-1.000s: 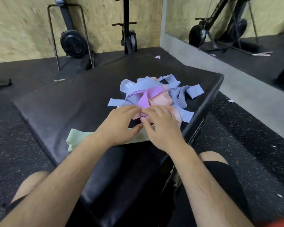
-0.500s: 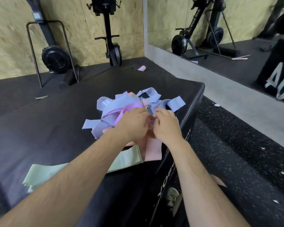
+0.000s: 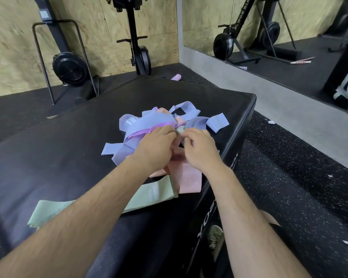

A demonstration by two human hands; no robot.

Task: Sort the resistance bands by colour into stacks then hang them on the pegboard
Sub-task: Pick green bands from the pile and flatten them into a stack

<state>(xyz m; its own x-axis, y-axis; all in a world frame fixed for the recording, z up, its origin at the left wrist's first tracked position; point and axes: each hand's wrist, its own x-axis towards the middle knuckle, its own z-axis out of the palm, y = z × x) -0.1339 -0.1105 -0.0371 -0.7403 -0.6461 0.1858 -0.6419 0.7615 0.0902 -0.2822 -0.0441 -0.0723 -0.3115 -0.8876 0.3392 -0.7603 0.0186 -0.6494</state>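
A tangled pile of resistance bands lies on a black padded box [image 3: 48, 157] near its right edge. Several blue bands [image 3: 149, 121] lie on top, a purple band [image 3: 143, 131] runs through the middle, and pink bands [image 3: 189, 177] spread at the near side. A pale green band [image 3: 149, 195] stretches flat toward me under my left forearm. My left hand [image 3: 155, 149] and my right hand [image 3: 199, 151] sit side by side in the pile, fingers curled, pinching a small pale green piece [image 3: 180, 130] between them.
The box's right edge drops to speckled rubber floor [image 3: 289, 187]. Rowing machines [image 3: 70, 71] stand against the plywood wall behind. A mirror [image 3: 269, 37] fills the right wall above a concrete ledge. A purple foam roller [image 3: 176, 77] lies on the floor beyond the box. My shoe [image 3: 214, 236] shows below.
The camera has swung left and closer. Both hands have moved from the near edge of the pile up into its middle, and their fingertips now pinch a pale green piece.
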